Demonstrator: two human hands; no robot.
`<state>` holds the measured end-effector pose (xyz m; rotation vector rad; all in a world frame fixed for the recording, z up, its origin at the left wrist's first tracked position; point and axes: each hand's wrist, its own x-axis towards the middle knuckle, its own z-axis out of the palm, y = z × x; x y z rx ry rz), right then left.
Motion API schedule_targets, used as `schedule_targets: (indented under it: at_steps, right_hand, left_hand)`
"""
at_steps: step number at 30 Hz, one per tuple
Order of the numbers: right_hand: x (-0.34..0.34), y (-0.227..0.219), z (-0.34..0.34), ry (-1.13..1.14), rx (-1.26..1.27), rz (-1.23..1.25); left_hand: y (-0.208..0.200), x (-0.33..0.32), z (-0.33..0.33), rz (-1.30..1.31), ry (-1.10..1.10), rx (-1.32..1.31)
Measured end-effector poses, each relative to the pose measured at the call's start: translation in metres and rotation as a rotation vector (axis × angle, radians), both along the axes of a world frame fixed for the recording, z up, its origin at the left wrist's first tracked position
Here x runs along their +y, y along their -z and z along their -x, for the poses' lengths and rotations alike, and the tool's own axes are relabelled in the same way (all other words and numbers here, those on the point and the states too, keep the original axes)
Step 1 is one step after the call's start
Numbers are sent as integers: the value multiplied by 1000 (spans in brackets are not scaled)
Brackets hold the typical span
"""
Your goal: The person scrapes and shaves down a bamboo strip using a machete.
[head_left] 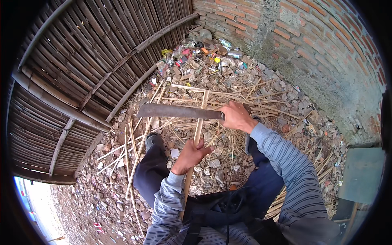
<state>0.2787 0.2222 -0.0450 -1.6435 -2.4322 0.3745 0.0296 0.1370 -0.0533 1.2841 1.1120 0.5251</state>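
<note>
My left hand (190, 155) grips a long pale bamboo strip (201, 114) that runs from near my body up and away toward the rubbish heap. My right hand (236, 116) is closed on the handle of a big dark machete (176, 111). Its blade lies level, pointing left, and crosses the strip just above my left hand. Both sleeves are grey-blue striped. My dark trouser legs and one shoe (153, 140) show below the hands.
A woven bamboo fence (77, 69) stands on the left, a red brick wall (310, 45) on the right. Cut bamboo strips (132, 147) and shavings litter stony ground, with plastic rubbish (196, 55) piled in the far corner.
</note>
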Motion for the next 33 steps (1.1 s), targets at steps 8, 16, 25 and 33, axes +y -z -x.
schedule_targets:
  at_steps: [8,16,25,33]
  right_hand:
    - [2,-1,5,-2,70,59]
    - [17,-8,-24,248,156,100]
    - [11,-18,-12,223,325,65]
    - [11,-11,-16,53,543,180]
  left_hand:
    - [1,-9,-2,-144,-47,99]
    - [-1,-14,-1,-144,0,133]
    - [-3,0,2,324,-22,-319]
    - [-22,6,4,493,24,-553]
